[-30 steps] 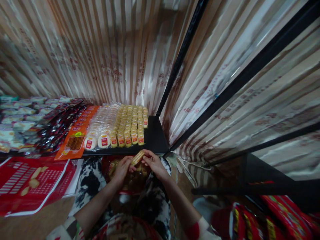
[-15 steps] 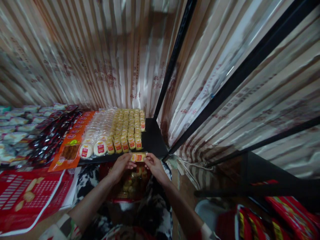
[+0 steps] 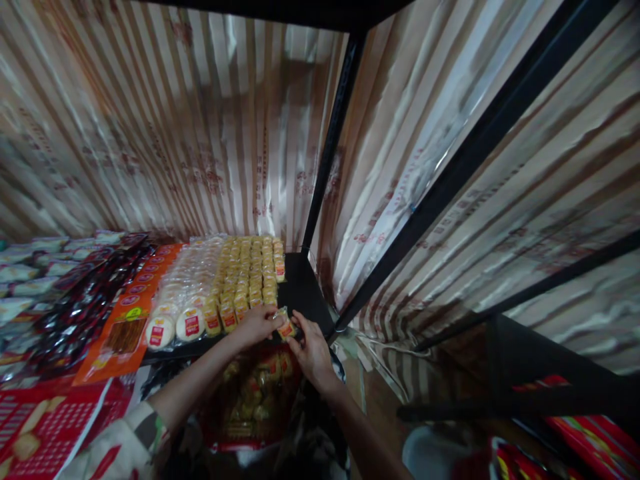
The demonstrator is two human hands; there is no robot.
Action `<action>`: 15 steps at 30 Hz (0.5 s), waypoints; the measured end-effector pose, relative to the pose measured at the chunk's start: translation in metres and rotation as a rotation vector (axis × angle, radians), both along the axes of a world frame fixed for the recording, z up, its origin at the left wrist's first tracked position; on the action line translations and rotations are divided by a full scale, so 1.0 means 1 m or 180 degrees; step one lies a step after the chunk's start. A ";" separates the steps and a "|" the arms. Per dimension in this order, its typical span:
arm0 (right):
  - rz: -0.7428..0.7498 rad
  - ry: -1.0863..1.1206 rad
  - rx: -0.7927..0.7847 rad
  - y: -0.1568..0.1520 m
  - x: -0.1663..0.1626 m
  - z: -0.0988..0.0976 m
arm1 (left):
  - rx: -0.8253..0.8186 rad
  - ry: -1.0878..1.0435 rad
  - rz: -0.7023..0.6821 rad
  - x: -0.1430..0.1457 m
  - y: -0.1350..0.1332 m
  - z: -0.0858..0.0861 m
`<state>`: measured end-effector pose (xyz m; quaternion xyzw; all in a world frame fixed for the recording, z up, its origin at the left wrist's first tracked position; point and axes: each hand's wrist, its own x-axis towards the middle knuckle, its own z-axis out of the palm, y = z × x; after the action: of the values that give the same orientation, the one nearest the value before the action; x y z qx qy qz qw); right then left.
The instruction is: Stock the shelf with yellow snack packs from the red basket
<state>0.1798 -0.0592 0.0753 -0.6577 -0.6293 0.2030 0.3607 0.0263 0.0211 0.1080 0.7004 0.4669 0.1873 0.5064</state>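
Note:
A small yellow-wrapped snack packet with a red label is tilted between my two hands at the shelf's front edge. My left hand pinches its left side, partly covering the front of the yellow rows behind. The fingers of my right hand are closed about its right side and lower corner. Just beyond stand several tight rows of matching yellow packets on the black shelf. Below my hands, a red-edged clear bag in my lap holds more yellow packets.
Left of the rows lie clear-wrapped round white cakes, an orange packet, dark packets and a red printed bag. Black posts and striped sheeting close off the back and right. Red packages lie lower right.
The packet has turned from lying level to a tilt, and my hands have moved slightly right with it. My view has shifted, so the shelf appears lower.

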 end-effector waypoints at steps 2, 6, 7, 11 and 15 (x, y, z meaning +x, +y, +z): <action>0.0019 0.0046 0.0036 0.007 0.005 0.002 | 0.0198 0.0163 -0.0109 0.008 0.010 0.004; -0.0146 0.0535 0.0152 0.029 0.014 -0.009 | 0.0476 0.0245 0.0204 0.029 0.021 0.012; -0.0216 0.0662 0.0191 0.036 0.016 -0.012 | 0.0558 0.0216 0.0360 0.034 0.021 0.013; -0.0433 0.0865 0.0265 0.064 0.023 -0.019 | 0.0866 0.0041 0.0759 0.055 0.010 0.015; -0.0546 0.0876 0.0198 0.090 0.025 -0.023 | 0.0950 -0.0023 0.1009 0.076 0.002 0.003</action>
<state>0.2051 0.0311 0.0524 -0.6636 -0.5215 0.2400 0.4797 0.1020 0.0236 0.1112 0.6847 0.5364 0.3342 0.3630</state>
